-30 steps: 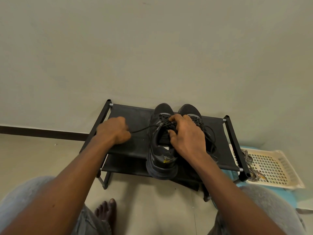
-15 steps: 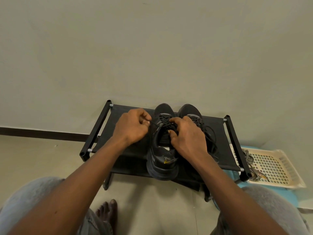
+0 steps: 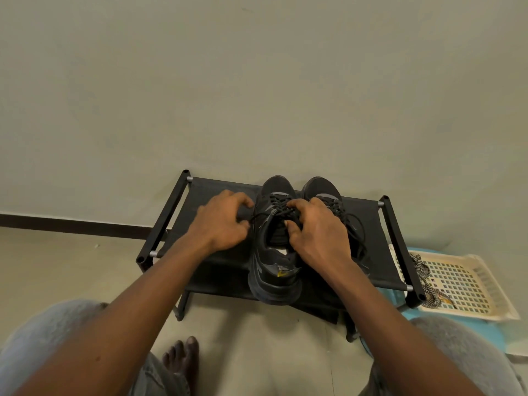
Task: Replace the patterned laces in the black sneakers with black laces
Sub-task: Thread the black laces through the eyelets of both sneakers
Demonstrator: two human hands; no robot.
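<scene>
Two black sneakers stand side by side on a black fabric rack [image 3: 217, 192]. The left sneaker [image 3: 273, 270] carries a black lace [image 3: 278, 208] in its eyelets. My left hand [image 3: 221, 221] sits just left of that shoe and pinches the lace's free end at the shoe's side. My right hand [image 3: 317, 230] grips the shoe's tongue and upper lacing, thumb inside the opening. The right sneaker [image 3: 323, 185] is mostly hidden behind my right hand; loose black lace loops hang to its right. The patterned laces [image 3: 423, 275] lie in a tray at the right.
A cream perforated tray [image 3: 468, 284] rests on something blue beside the rack's right end bar [image 3: 400, 247]. A plain wall rises straight behind the rack. My knees in grey trousers and a bare foot [image 3: 183, 358] fill the bottom of the view.
My left hand, first stretched out left with the lace taut, came back to the shoe's side and now holds the lace close to the eyelets. My right hand stayed on the shoe.
</scene>
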